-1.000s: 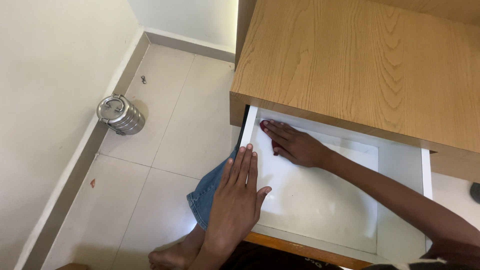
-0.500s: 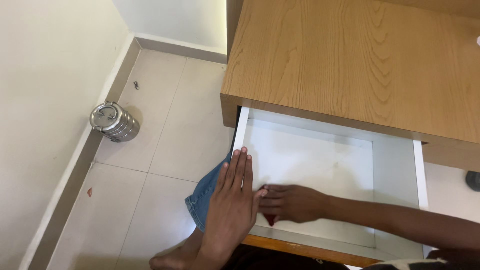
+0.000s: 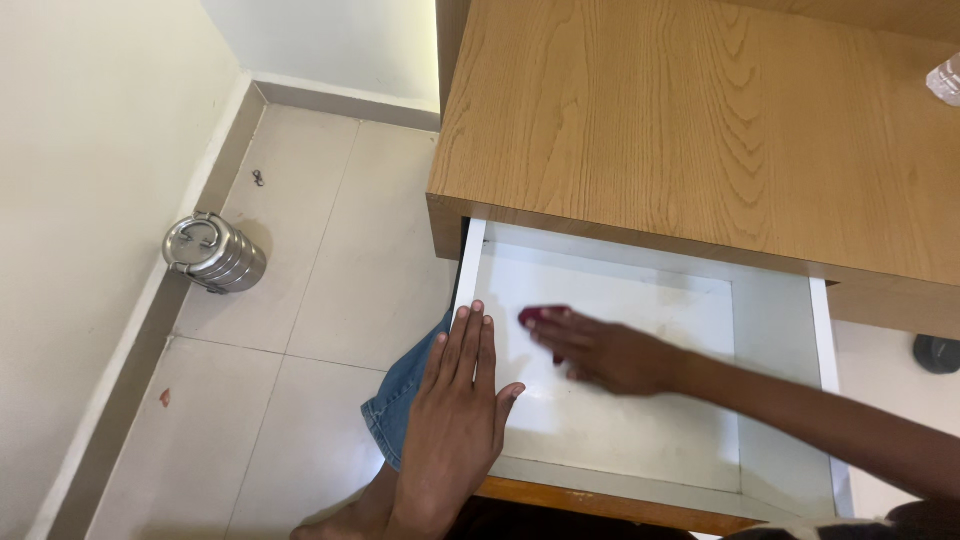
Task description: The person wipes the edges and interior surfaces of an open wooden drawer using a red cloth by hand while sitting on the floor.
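Right hand (image 3: pixel 600 350) motion-blurred; red cloth (image 3: pixel 535 317) mostly hidden under fingers. Clear object (image 3: pixel 947 78) at 2 o'clock cut by edge.

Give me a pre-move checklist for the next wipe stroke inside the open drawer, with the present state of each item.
1. Drawer pulled out far enough to reach its floor: ok.
2. Left hand flat on the drawer's left wall, steadying it: ok.
3. Right hand inside the drawer, pressing the red cloth on the floor: ok, though the hand is blurred.
4. Cloth fully under the fingers: cannot tell, only a small red edge shows.
5. Drawer floor free of other things in the stroke's path: ok, none visible.
6. Steel tiffin carrier on the tiles, away from the drawer: ok.
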